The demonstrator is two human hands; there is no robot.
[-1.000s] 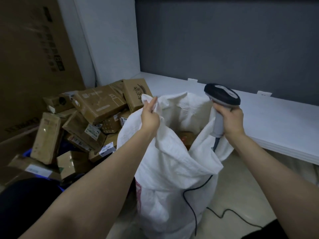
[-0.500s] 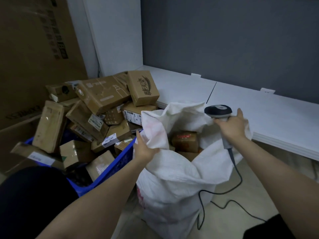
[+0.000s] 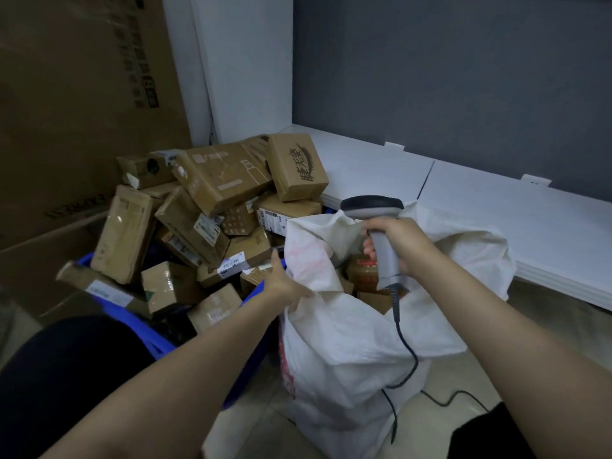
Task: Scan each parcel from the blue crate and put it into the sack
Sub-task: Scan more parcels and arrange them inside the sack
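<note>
A white woven sack (image 3: 347, 342) stands open on the floor, with brown parcels (image 3: 362, 273) visible inside its mouth. My left hand (image 3: 284, 286) grips the sack's left rim, thumb raised. My right hand (image 3: 400, 246) holds a grey barcode scanner (image 3: 381, 246) by its handle above the sack's mouth, with the dark scanner head pointing left. To the left, the blue crate (image 3: 145, 329) is heaped with several cardboard parcels (image 3: 215, 180). The crate touches the sack's left side.
A tall cardboard box (image 3: 66, 94) leans behind the crate. A low white platform (image 3: 496, 220) runs along the grey wall behind the sack. The scanner's black cable (image 3: 447, 399) trails over the tiled floor. My dark-clothed knee (image 3: 66, 376) is at lower left.
Both hands have come down and the sack's rim has dropped, exposing the crate and the parcels inside. My right hand has let go of the rim and now holds only the scanner.
</note>
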